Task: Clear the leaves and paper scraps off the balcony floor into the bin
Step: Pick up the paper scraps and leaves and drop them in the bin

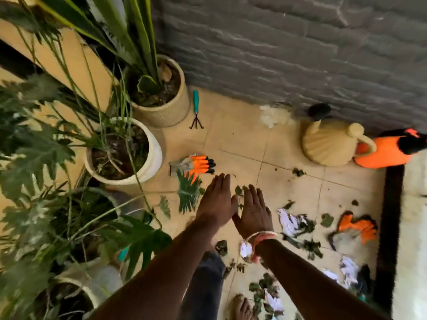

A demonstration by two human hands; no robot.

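Observation:
My left hand [216, 200] and my right hand [253, 211] are stretched out side by side over the tiled floor [240, 139], palms down, fingers straight, holding nothing. Small green leaves [238, 190] lie between and under the fingers. More leaves [312, 247] and torn white paper scraps [290, 224] are strewn to the right of my right hand and near my bare foot [241, 307]. An orange glove [199, 164] lies just beyond my left hand; a second orange glove [357, 228] lies at the right. No bin is in view.
Potted plants [143, 155] crowd the left side, their fronds hanging over the floor. A teal hand rake [196, 109] lies by the grey brick wall. A beige watering can [330, 144] and an orange sprayer [388, 151] stand at the back right. A dark threshold [390, 227] borders the right.

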